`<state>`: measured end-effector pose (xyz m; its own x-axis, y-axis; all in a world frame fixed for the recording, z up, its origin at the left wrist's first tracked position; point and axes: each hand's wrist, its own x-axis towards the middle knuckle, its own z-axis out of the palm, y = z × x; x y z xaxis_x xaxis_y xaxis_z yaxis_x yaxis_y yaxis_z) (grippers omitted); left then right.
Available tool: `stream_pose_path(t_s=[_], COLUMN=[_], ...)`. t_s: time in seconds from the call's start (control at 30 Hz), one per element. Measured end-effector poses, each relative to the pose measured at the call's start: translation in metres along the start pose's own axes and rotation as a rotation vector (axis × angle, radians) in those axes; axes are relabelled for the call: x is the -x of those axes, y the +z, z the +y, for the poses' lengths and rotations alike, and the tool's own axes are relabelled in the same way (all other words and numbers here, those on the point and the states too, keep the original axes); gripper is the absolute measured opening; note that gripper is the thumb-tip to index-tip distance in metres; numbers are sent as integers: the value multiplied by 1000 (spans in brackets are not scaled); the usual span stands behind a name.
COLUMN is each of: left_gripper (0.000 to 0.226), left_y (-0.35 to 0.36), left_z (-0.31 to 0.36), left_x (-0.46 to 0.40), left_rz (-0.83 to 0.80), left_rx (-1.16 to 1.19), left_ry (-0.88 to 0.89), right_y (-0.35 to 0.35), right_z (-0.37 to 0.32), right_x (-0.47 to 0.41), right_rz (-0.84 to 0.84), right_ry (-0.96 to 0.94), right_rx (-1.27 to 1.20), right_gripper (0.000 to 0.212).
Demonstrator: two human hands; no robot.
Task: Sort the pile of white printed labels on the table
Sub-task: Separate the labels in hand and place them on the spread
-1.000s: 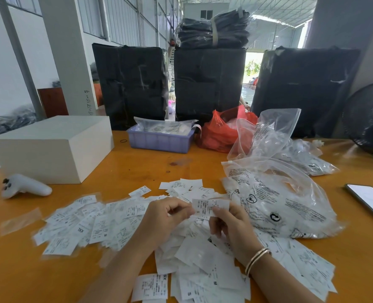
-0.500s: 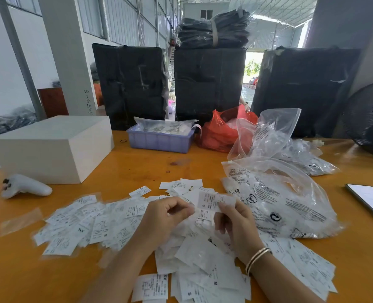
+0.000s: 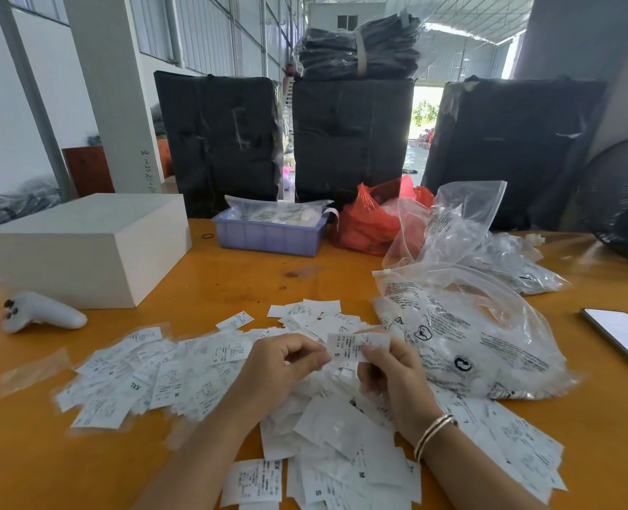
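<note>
Several white printed labels (image 3: 165, 377) lie spread over the orange table (image 3: 231, 281), with a thicker heap (image 3: 341, 447) near the front between my forearms. One label marked "S" (image 3: 354, 346) is held up above the pile. My right hand (image 3: 393, 377) pinches its right end with thumb and fingers. My left hand (image 3: 279, 366) has curled fingers and pinches the label's left edge. A bangle sits on my right wrist.
Clear printed plastic bags (image 3: 467, 336) lie right of the pile. A phone (image 3: 625, 336) rests at the right edge. A white box (image 3: 84, 248) and a white controller (image 3: 40, 314) are at the left. A purple tray (image 3: 268, 233) and a red bag (image 3: 371, 222) stand behind.
The held label has risen slightly and shifted right. Both hands stayed close together above the pile.
</note>
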<state>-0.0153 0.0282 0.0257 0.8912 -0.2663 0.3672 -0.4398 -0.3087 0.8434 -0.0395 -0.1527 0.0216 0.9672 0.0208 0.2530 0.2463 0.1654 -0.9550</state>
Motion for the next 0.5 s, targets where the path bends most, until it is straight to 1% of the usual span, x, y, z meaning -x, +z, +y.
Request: stream_pose_path(t_s=[0.1,0.2,0.3,0.37,0.43,0.5], left_gripper=[10,14,12,14,20,28], left_y=[1,1,1,1,2,2], left_z=[-1,-1,-3,-6,-8,-9], left_x=[-1,0,-1,-2,-2,-1], left_rz=[0,-1,-11,-13,-15,-25], left_rx=[4,37,32,15,-9,-18], left_ry=[-6,-2,-12,-21,-24,-17], right_y=[2,6,8,8,7,7], right_z=[-1,-3,-4,-5,-4,-2], right_x=[1,3,4,4,3,3], right_rz=[-45,-125,-172,-180,-186,-208], right_ry=[2,9,25,25,24,17], right_rx=[32,80,89,84,92,176], right_gripper=[22,19,18,21,26,32])
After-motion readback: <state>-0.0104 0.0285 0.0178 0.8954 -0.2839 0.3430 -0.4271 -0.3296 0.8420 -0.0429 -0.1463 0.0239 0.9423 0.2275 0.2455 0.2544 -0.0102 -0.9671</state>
